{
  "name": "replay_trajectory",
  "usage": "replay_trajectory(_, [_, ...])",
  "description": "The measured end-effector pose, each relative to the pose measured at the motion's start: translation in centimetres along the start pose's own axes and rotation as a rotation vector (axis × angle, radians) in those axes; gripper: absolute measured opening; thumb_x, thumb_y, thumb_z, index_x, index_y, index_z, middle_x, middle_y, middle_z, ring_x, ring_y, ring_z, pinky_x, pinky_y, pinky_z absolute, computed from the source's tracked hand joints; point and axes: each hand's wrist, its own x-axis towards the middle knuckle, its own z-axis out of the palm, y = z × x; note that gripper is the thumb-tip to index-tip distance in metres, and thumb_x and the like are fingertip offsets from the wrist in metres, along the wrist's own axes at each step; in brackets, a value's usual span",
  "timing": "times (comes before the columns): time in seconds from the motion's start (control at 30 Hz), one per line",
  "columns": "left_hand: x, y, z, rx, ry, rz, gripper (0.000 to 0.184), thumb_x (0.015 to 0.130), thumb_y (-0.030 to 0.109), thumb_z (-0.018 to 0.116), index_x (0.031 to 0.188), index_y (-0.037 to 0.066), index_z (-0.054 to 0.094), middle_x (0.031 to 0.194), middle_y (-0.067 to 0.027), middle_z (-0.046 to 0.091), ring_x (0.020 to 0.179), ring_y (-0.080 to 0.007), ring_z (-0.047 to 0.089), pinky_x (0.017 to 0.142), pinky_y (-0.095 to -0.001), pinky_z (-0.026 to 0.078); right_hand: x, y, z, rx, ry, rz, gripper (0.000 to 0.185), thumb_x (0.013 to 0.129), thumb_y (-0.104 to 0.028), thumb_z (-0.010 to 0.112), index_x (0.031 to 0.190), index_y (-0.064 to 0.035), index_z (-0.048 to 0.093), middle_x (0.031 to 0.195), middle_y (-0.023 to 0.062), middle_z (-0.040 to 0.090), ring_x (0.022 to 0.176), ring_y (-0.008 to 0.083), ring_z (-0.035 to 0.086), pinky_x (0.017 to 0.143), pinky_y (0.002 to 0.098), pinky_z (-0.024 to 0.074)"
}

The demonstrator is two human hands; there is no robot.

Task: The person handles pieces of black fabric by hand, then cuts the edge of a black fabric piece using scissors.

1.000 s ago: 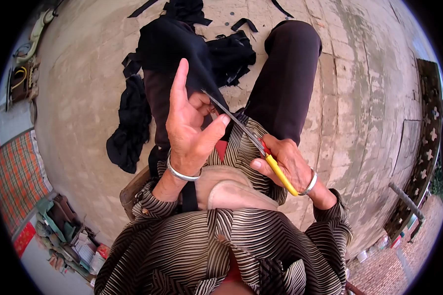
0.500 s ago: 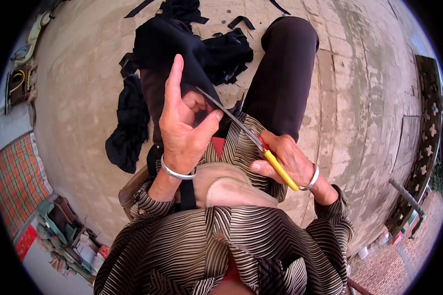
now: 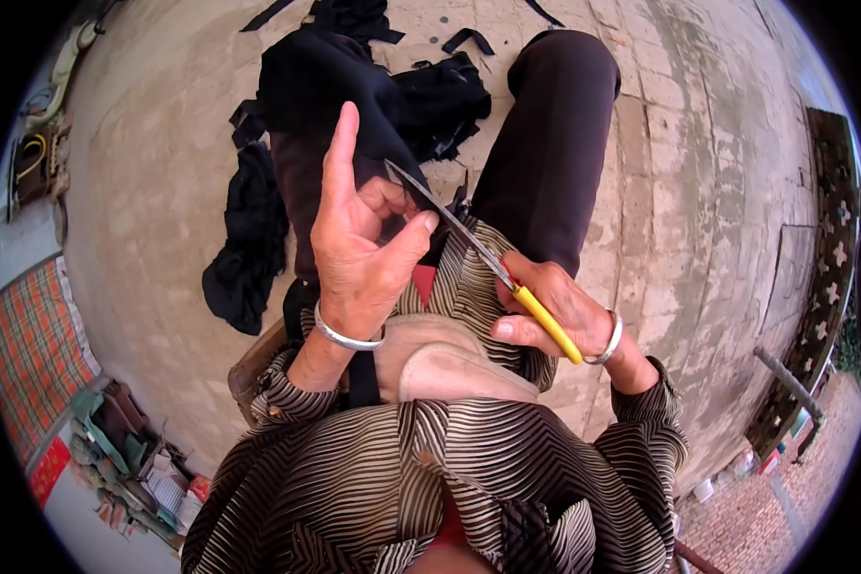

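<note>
2 bare hands work above the lap, a silver bangle on each wrist. The right hand (image 3: 550,311) is closed around the yellow and red handles of the scissors (image 3: 547,327), whose blades slant across to the left hand (image 3: 364,253). That hand has its index finger raised and other fingers curled; whether they grip anything is unclear. Black cloth (image 3: 325,81) drapes over the left knee of the dark trousers (image 3: 550,143). Beyond, black scraps (image 3: 247,244) lie on the paved ground (image 3: 153,191).
</note>
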Motion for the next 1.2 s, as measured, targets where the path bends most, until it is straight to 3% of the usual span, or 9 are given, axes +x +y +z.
replay_trajectory(0.17, [0.1, 0.3, 0.1, -0.052, -0.027, -0.019, 0.093, 0.077, -0.015, 0.058, 0.153, 0.004, 0.007, 0.091, -0.0056, 0.063, 0.079, -0.0082, 0.057, 0.076, -0.0221, 0.049, 0.3, 0.1, 0.0, 0.132, -0.011, -0.134, 0.066, 0.081, -0.053, 0.071, 0.101, 0.0054, 0.048, 0.067, 0.0146, 0.045, 0.057, 0.0249, 0.046, 0.055, 0.0365, 0.0401])
replay_trajectory(0.37, [-0.1, 0.2, 0.2, -0.084, -0.069, -0.011, 0.096, 0.077, -0.016, 0.058, 0.153, 0.004, 0.004, 0.098, -0.0081, 0.063, 0.084, -0.0098, 0.059, 0.078, -0.0231, 0.049, 0.8, 0.7, -0.5, 0.090, -0.056, -0.114, 0.068, 0.082, -0.056, 0.069, 0.104, 0.0056, 0.048, 0.067, 0.0141, 0.043, 0.057, 0.0253, 0.047, 0.056, 0.0373, 0.0404])
replay_trajectory(0.8, [-0.2, 0.3, 0.0, -0.060, -0.093, -0.008, 0.098, 0.075, -0.015, 0.061, 0.152, 0.002, 0.002, 0.098, -0.0081, 0.059, 0.082, -0.0100, 0.058, 0.075, -0.0234, 0.050, 0.7, -0.4, -0.6, 0.009, -0.001, 0.032, 0.057, 0.085, -0.051, 0.067, 0.088, 0.0046, 0.054, 0.060, 0.0146, 0.046, 0.051, 0.0227, 0.045, 0.051, 0.0350, 0.0399])
replay_trajectory(0.9, [-0.2, 0.3, 0.0, -0.105, -0.095, -0.002, 0.099, 0.075, -0.015, 0.061, 0.152, 0.002, 0.002, 0.109, -0.0104, 0.056, 0.082, -0.0098, 0.057, 0.075, -0.0234, 0.050, 0.6, -0.6, -0.9, 0.077, -0.007, 0.020, 0.057, 0.085, -0.051, 0.067, 0.086, 0.0038, 0.053, 0.060, 0.0133, 0.044, 0.051, 0.0214, 0.044, 0.050, 0.0352, 0.0389])
replay_trajectory(1.03, [-0.1, 0.3, 0.0, -0.100, -0.084, 0.020, 0.100, 0.073, -0.016, 0.061, 0.152, 0.002, 0.002, 0.131, -0.0124, 0.042, 0.085, -0.0103, 0.056, 0.074, -0.0236, 0.050, 0.7, 0.5, -1.0, 0.088, -0.073, -0.140, 0.061, 0.085, -0.053, 0.066, 0.091, 0.0045, 0.049, 0.062, 0.0118, 0.039, 0.054, 0.0216, 0.042, 0.051, 0.0355, 0.0376])
replay_trajectory(1.2, [-0.2, 0.3, 0.1, -0.097, -0.123, 0.003, 0.103, 0.072, -0.017, 0.062, 0.152, 0.002, 0.000, 0.138, -0.0134, 0.036, 0.086, -0.0111, 0.056, 0.074, -0.0241, 0.050, 1.3, 0.9, -0.9, 0.148, -0.076, -0.264, 0.066, 0.085, -0.056, 0.065, 0.098, 0.0059, 0.045, 0.066, 0.0124, 0.037, 0.057, 0.0232, 0.041, 0.054, 0.0356, 0.0372])
